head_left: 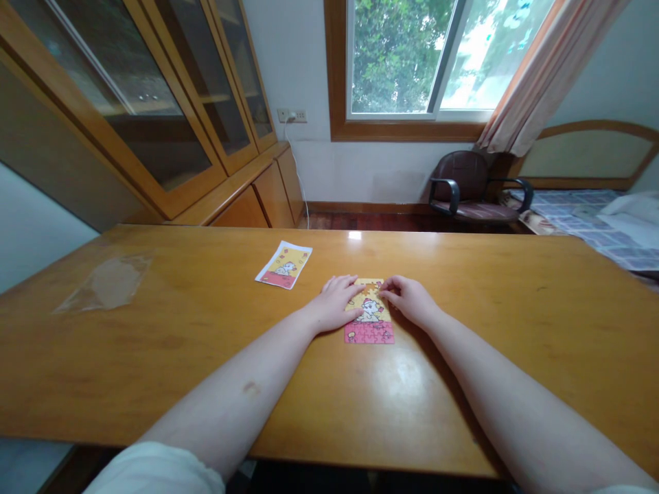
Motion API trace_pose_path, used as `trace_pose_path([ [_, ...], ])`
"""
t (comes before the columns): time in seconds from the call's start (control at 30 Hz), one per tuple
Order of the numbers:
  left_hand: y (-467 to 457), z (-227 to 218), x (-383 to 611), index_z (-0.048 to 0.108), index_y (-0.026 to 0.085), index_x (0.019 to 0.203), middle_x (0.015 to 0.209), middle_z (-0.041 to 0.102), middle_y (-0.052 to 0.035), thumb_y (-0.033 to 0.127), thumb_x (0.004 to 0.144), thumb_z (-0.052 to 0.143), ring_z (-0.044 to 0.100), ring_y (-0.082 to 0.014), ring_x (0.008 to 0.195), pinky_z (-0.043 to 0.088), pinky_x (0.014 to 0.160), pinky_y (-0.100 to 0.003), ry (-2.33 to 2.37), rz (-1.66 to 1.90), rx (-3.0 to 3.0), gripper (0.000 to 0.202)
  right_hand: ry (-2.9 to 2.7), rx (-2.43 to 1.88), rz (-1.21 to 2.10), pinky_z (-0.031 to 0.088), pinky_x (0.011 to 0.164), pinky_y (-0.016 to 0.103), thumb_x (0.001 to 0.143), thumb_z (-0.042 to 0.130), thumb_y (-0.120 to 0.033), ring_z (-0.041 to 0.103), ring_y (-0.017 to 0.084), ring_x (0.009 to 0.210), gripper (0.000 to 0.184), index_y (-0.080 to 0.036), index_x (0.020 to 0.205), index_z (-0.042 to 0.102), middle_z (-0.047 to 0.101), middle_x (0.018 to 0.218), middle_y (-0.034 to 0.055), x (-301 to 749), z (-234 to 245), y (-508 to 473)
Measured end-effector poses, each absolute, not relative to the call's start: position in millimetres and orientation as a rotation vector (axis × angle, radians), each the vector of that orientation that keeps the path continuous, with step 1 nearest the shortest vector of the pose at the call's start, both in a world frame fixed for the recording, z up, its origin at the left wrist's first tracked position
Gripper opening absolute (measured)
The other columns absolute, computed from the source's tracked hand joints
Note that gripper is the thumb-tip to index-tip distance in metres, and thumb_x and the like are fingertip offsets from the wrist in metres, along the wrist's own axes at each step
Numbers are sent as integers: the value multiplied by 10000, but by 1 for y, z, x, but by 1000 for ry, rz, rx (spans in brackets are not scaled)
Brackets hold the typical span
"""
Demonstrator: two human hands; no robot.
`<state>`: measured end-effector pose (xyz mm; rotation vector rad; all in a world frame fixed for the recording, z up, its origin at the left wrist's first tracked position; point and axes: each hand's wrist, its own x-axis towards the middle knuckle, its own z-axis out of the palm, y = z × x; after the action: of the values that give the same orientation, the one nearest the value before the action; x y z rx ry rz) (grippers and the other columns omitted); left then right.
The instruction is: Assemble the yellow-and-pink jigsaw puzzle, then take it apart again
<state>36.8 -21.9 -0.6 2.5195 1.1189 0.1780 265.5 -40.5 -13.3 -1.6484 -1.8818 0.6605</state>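
A small jigsaw puzzle (369,322) with a yellow top, a pink bottom and a white cartoon animal lies flat on the wooden table (206,357). My left hand (337,303) rests flat on the puzzle's left edge, fingers stretched out. My right hand (409,298) sits at the puzzle's upper right corner, its fingertips pinched together on the top edge; whether a piece is between them cannot be made out. A card (284,265) with the same picture lies to the upper left of the puzzle.
A clear plastic bag (108,283) lies at the table's left. Wooden cabinets with glass doors (169,103) stand along the left wall. A dark armchair (471,189) and a bed (602,219) are beyond the table under the window.
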Motion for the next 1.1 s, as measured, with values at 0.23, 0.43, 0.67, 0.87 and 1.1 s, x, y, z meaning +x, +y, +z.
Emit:
trace_pose_path([
  [0.23, -22, 0, 37, 454, 223, 1401, 1530, 336, -123, 460, 861, 556, 280, -302, 1413, 185, 1169, -500, 1130, 166, 2515, 598, -2105, -1456, 389, 473, 802, 314, 833, 621, -248, 622, 187, 834, 90, -191, 834, 691, 688, 880, 54, 271, -12, -40],
  [0.43, -21, -1, 37, 450, 237, 1393, 1519, 352, -122, 468, 838, 584, 284, -309, 1409, 185, 1165, -513, 1153, 193, 2510, 615, -2283, -1343, 336, 461, 839, 342, 898, 553, -290, 618, 190, 852, 231, -211, 820, 756, 678, 927, 67, 275, -10, -42],
  [0.67, -20, -5, 36, 451, 263, 1376, 1509, 368, -108, 469, 820, 607, 300, -303, 1402, 201, 1158, -519, 1166, 231, 2507, 613, -2418, -1341, 310, 409, 922, 428, 892, 590, -397, 561, 243, 1015, 245, -278, 1058, 726, 619, 1105, 89, 267, -8, -46],
  [0.87, -21, -5, 37, 457, 237, 1377, 1507, 368, -125, 462, 827, 600, 303, -309, 1399, 203, 1159, -521, 1158, 235, 2511, 611, -2463, -1373, 310, 383, 950, 456, 894, 578, -448, 526, 265, 1055, 315, -291, 1143, 689, 580, 1175, 101, 266, -6, -49],
  [1.1, -21, -5, 38, 468, 256, 1362, 1500, 382, -113, 467, 821, 605, 311, -307, 1396, 208, 1155, -525, 1163, 246, 2501, 596, -2462, -1376, 326, 376, 962, 467, 900, 560, -461, 516, 272, 1082, 330, -294, 1159, 679, 567, 1201, 107, 264, -5, -50],
])
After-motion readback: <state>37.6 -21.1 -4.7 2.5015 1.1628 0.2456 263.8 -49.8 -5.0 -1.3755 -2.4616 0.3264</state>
